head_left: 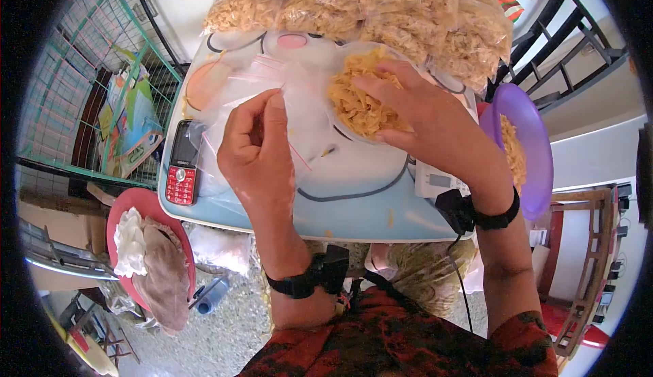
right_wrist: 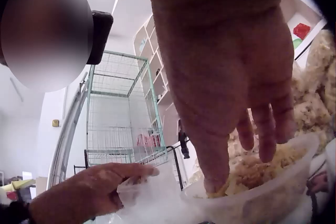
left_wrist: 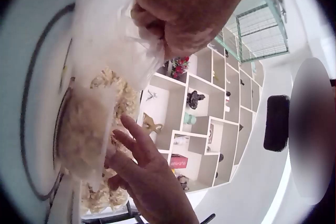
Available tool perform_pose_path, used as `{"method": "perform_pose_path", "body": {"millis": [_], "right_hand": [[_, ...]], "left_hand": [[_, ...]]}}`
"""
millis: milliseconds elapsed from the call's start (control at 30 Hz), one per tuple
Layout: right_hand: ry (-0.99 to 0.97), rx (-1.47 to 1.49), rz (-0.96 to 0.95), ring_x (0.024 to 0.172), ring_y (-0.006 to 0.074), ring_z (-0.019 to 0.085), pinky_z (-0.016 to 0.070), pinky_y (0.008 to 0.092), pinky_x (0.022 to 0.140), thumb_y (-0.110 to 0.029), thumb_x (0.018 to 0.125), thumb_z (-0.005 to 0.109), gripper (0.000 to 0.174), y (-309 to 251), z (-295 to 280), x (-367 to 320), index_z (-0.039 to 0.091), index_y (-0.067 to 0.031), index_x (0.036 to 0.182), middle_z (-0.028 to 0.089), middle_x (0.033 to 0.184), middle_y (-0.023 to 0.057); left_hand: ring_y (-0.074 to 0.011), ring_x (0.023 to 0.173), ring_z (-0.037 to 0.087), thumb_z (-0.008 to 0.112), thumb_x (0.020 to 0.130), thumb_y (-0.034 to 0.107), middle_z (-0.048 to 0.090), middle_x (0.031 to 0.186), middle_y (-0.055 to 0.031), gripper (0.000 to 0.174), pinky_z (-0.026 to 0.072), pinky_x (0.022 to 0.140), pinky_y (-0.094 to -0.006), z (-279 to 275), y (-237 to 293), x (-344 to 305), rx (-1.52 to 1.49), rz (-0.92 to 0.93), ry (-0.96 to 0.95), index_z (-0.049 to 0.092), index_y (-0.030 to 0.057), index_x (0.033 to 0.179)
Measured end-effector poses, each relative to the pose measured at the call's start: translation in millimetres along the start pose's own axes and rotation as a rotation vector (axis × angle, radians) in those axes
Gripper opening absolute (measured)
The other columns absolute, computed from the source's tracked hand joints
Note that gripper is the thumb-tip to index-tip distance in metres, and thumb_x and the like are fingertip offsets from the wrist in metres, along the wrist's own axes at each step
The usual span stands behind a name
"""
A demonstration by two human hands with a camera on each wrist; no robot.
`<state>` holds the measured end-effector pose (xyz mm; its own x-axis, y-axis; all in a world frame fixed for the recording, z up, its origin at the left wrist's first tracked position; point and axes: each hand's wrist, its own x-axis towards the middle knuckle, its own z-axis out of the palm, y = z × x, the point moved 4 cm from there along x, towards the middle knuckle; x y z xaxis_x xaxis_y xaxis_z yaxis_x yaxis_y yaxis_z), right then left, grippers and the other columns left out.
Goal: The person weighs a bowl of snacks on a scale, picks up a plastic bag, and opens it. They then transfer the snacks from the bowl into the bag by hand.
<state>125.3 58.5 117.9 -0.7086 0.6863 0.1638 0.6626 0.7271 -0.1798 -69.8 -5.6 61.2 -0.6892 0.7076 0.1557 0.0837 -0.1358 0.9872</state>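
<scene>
My left hand (head_left: pixel 262 149) pinches a clear, thin plastic bag (left_wrist: pixel 105 29) between thumb and forefinger, over the table's middle. In the left wrist view the bag hangs loosely from the fingers. Right of it stands a translucent plastic bowl (right_wrist: pixel 257 208) heaped with pale yellow, crinkled flakes (head_left: pixel 354 105). My right hand (head_left: pixel 432 115) reaches over the bowl with its fingers spread. In the right wrist view its thumb dips among the flakes near the rim, while the other fingers extend over the far side. More flat clear bags with red seal lines (head_left: pixel 272 64) lie under the left hand.
Filled bags of flakes (head_left: pixel 326 3) are piled along the table's back. A red keypad phone (head_left: pixel 181 176) lies at the left edge. Near my right forearm is a white device (head_left: pixel 428 181), partly hidden. A purple basin (head_left: pixel 541 159) with flakes stands right; a green wire cage (head_left: pixel 81 98) left.
</scene>
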Motion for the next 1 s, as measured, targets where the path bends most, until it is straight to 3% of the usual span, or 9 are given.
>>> {"method": "perform_pose_path", "body": {"millis": [233, 433, 533, 633, 733, 833, 933, 1000], "right_hand": [[-0.068, -0.003, 0.014, 0.099, 0.0341, 0.062, 0.0515, 0.0410, 0.079, -0.015, 0.077, 0.070, 0.046, 10, 12, 14, 0.057, -0.0146, 0.122, 0.050, 0.125, 0.0119], [0.092, 0.072, -0.073, 0.087, 0.0317, 0.063, 0.0514, 0.0375, 0.071, -0.010, 0.079, 0.068, 0.032, 14, 12, 13, 0.059, -0.0082, 0.109, 0.056, 0.110, 0.0121], [0.154, 0.157, 0.013, 0.090, 0.0339, 0.064, 0.0535, 0.0391, 0.074, -0.017, 0.082, 0.066, 0.027, 23, 2, 8, 0.061, -0.0075, 0.106, 0.061, 0.100, 0.0146], [0.258, 0.355, 0.213, 0.089, 0.0224, 0.065, 0.0527, 0.0312, 0.070, -0.015, 0.084, 0.068, 0.022, 36, -7, -2, 0.062, -0.0061, 0.103, 0.065, 0.096, 0.0109], [0.298, 0.794, 0.512, 0.088, 0.0115, 0.063, 0.0521, 0.0248, 0.068, -0.012, 0.089, 0.067, 0.018, 43, -4, -13, 0.062, -0.0047, 0.105, 0.066, 0.101, 0.0072], [0.384, 1.001, 0.449, 0.091, 0.0088, 0.062, 0.0538, 0.0241, 0.069, -0.012, 0.092, 0.065, 0.017, 42, -5, -17, 0.062, -0.0028, 0.106, 0.066, 0.102, 0.0047], [0.490, 1.230, 0.489, 0.093, 0.0113, 0.063, 0.0567, 0.0270, 0.073, -0.011, 0.093, 0.064, 0.016, 48, 0, -20, 0.063, -0.0035, 0.108, 0.066, 0.103, 0.0044], [0.540, 1.379, 0.453, 0.094, 0.0128, 0.064, 0.0582, 0.0291, 0.074, -0.009, 0.093, 0.063, 0.015, 48, 0, -20, 0.062, -0.0047, 0.107, 0.066, 0.105, 0.0048]], "left_hand": [[-0.0027, 0.070, 0.052, 0.068, 0.092, 0.013, 0.064, 0.081, 0.0018, 0.016, 0.0427, 0.062, -0.0175, 4, -6, 1, -0.076, 0.006, -0.040, 0.069, -0.0003, 0.101], [-0.0001, 0.066, 0.049, 0.067, 0.092, 0.012, 0.062, 0.079, 0.0037, 0.017, 0.0380, 0.057, -0.0146, 5, -8, 0, -0.123, -0.080, -0.060, 0.069, -0.0015, 0.102], [0.0002, 0.066, 0.048, 0.066, 0.093, 0.011, 0.061, 0.079, 0.0043, 0.017, 0.0367, 0.057, -0.0145, 4, -7, 0, -0.144, -0.099, -0.042, 0.069, -0.0016, 0.103], [0.0002, 0.067, 0.048, 0.066, 0.093, 0.011, 0.061, 0.081, 0.0040, 0.017, 0.0366, 0.057, -0.0143, 4, -9, -2, -0.185, -0.157, -0.066, 0.068, -0.0020, 0.104], [0.0001, 0.068, 0.048, 0.066, 0.093, 0.011, 0.061, 0.082, 0.0037, 0.018, 0.0361, 0.058, -0.0141, 8, -11, -4, -0.281, -0.170, -0.083, 0.067, -0.0024, 0.105], [0.0009, 0.057, 0.041, 0.067, 0.092, 0.016, 0.058, 0.073, 0.0070, 0.017, 0.0277, 0.048, -0.0168, 12, -14, -4, -0.245, -0.136, -0.060, 0.071, 0.0040, 0.103], [0.0001, 0.068, 0.047, 0.066, 0.093, 0.011, 0.061, 0.082, 0.0042, 0.017, 0.0355, 0.058, -0.0139, 11, -14, -4, -0.288, -0.195, -0.074, 0.067, -0.0021, 0.105], [0.0003, 0.068, 0.047, 0.066, 0.093, 0.011, 0.060, 0.082, 0.0048, 0.017, 0.0350, 0.058, -0.0137, 9, -15, -3, -0.262, -0.179, -0.069, 0.067, -0.0015, 0.105]]}}
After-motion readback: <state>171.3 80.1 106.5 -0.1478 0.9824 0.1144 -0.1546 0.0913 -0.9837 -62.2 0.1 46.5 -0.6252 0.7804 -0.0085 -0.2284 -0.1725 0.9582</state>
